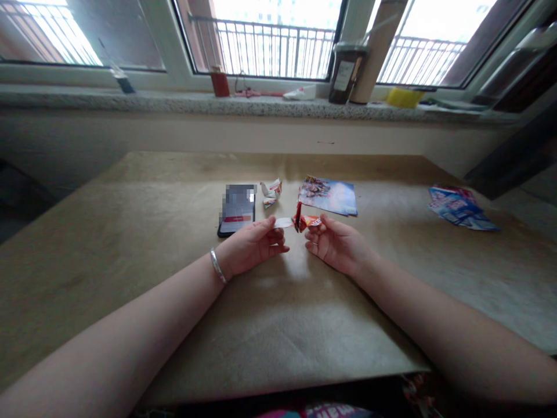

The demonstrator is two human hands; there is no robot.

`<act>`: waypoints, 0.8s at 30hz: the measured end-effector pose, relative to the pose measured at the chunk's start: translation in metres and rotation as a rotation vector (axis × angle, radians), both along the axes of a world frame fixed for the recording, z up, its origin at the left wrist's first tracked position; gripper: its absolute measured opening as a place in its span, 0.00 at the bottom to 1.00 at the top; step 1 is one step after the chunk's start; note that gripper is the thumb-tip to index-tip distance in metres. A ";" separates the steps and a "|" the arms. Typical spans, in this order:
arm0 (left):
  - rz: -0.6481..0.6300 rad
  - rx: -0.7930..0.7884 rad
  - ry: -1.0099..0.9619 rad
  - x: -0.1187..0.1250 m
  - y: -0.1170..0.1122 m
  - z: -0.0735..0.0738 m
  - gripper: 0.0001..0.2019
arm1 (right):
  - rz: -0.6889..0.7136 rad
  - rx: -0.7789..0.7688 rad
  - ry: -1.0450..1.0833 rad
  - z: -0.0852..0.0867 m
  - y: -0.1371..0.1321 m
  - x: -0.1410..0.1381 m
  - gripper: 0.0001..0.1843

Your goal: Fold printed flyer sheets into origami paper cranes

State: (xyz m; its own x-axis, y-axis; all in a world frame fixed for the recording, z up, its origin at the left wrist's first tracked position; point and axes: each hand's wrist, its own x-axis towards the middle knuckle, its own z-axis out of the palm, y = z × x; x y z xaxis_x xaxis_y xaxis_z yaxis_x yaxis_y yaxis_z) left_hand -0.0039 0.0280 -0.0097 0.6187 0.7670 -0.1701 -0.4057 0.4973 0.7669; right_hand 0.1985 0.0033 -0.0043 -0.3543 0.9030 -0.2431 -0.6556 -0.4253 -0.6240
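The left hand (256,244), fingers loosely curled, pinches the white end of a folded paper piece (299,220) and the right hand (339,242) its orange end, with a paper figure (272,193) beyond toward half past ten, printed sheets (333,196) toward half past one, and a phone (237,209) at nine.
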 end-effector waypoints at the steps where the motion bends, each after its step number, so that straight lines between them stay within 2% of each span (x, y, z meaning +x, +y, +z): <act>1: 0.005 -0.007 -0.002 0.000 0.000 0.000 0.13 | -0.008 0.007 0.003 0.000 0.000 0.000 0.10; 8: 0.024 -0.005 -0.021 -0.002 0.001 0.003 0.13 | 0.040 0.075 -0.104 -0.001 0.000 0.002 0.12; 13: -0.018 -0.017 -0.014 -0.004 0.000 0.007 0.14 | 0.054 0.247 -0.379 -0.005 -0.003 0.001 0.14; 18: 0.022 0.006 0.061 -0.001 -0.001 0.003 0.13 | -0.032 0.448 -0.647 -0.005 -0.007 -0.002 0.17; 21: 0.026 0.040 0.112 0.001 -0.003 0.001 0.12 | -0.023 0.510 -0.724 -0.003 -0.007 -0.001 0.18; 24: 0.001 0.073 0.142 0.002 -0.004 0.000 0.13 | -0.015 0.558 -0.773 -0.002 -0.008 0.000 0.13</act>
State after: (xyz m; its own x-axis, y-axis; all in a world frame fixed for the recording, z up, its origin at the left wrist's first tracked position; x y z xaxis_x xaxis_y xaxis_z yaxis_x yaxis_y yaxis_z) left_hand -0.0020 0.0236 -0.0094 0.5913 0.7813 -0.1999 -0.2912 0.4380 0.8505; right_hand 0.1989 -0.0047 -0.0064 -0.2636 0.9627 0.0617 0.0208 0.0696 -0.9974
